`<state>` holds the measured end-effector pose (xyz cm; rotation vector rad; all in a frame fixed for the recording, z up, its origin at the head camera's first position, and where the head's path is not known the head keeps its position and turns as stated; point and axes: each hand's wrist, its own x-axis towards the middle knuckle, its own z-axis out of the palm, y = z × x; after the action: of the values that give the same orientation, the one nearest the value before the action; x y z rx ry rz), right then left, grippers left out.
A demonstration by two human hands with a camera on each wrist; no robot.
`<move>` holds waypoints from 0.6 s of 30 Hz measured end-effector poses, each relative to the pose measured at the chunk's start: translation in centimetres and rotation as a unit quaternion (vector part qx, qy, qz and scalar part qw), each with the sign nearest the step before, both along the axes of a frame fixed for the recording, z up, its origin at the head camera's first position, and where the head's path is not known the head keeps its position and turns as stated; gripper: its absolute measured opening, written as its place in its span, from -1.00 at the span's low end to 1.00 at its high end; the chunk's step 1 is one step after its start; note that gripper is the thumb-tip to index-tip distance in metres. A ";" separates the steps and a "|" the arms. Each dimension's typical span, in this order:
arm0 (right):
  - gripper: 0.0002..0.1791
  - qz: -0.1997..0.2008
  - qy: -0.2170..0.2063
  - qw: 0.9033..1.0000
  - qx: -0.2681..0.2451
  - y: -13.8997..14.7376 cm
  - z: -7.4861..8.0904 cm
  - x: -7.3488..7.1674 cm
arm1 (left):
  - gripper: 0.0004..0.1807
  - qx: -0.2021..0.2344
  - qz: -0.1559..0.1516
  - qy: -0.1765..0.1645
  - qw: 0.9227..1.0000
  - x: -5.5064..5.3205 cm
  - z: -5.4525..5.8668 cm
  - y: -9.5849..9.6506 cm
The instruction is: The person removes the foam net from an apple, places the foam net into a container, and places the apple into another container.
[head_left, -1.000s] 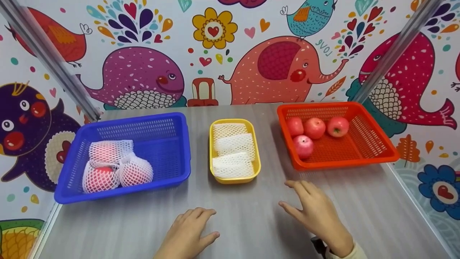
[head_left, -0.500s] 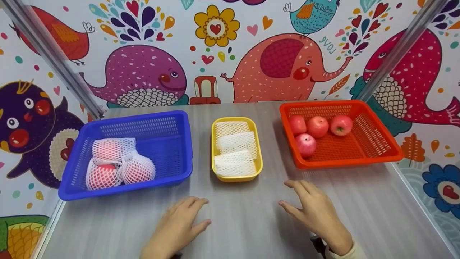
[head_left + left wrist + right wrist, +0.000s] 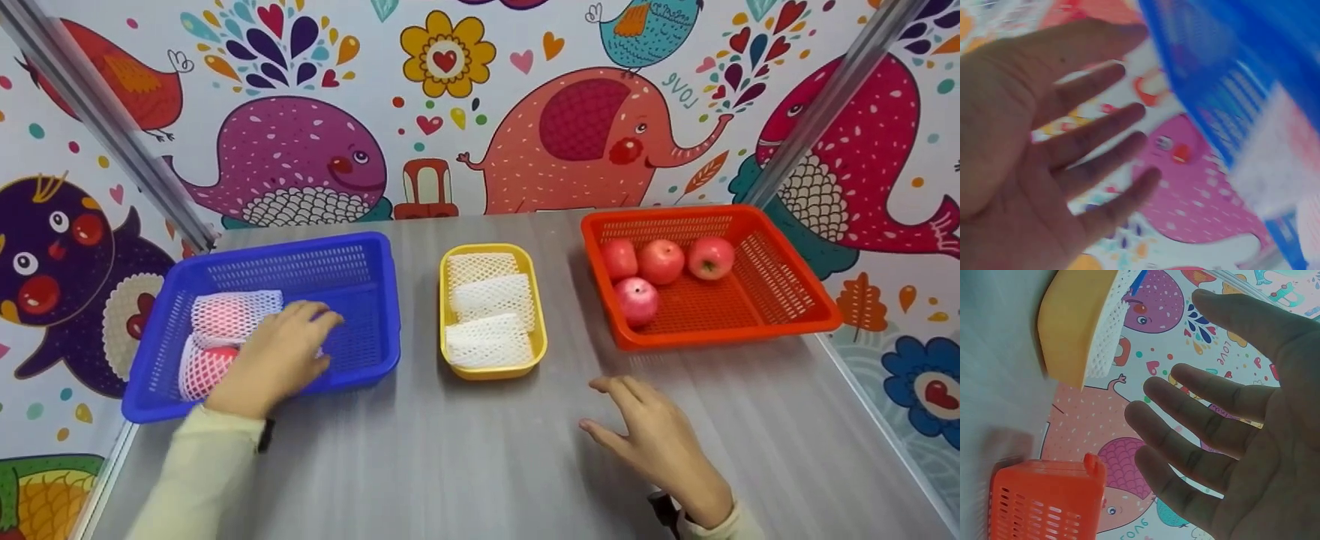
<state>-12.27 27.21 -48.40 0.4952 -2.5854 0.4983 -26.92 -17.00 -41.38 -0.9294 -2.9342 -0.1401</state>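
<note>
My left hand [image 3: 281,356] is over the blue basket [image 3: 360,259], fingers spread and holding nothing. It overlaps the net-wrapped apples in the head view and hides most of the front right one. Another apple in white foam net [image 3: 229,319] lies behind the hand, and a third wrapped apple [image 3: 201,371] is to its left. In the left wrist view the palm and parted fingers [image 3: 1106,138] show beside the blurred basket wall. My right hand [image 3: 656,439] hovers over the table in front of the red basket [image 3: 720,330], its fingers relaxed with nothing in them.
Between the two baskets stands a yellow tray [image 3: 445,352] with several folded white foam nets [image 3: 491,300]. Several bare red apples [image 3: 661,261] sit at the left side of the red basket. A printed wall [image 3: 442,135] rises behind the grey table [image 3: 457,450].
My left hand has moved from the front of the table up and left, over the blue basket. My right hand stays in almost the same place. The baskets' contents look the same.
</note>
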 end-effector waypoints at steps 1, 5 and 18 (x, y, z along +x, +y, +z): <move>-0.46 -0.001 -0.002 1.000 0.000 0.0 -0.1 0.0 | -0.43 -0.009 0.004 -0.025 1.000 -0.9 -0.1 -0.5; -0.48 -0.004 -0.022 1.000 -0.001 -0.2 -0.4 0.1 | -0.32 -0.049 0.036 -0.141 0.988 -3.1 -1.1 -2.6; -0.50 0.003 -0.049 0.999 -0.008 -0.1 -1.3 0.0 | -0.15 -0.119 0.122 -0.271 0.947 -5.4 -3.6 -4.1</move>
<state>-12.24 27.06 -49.68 0.4850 -2.6709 0.5587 -32.27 -21.08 -44.96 -0.6088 -3.6159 -0.0310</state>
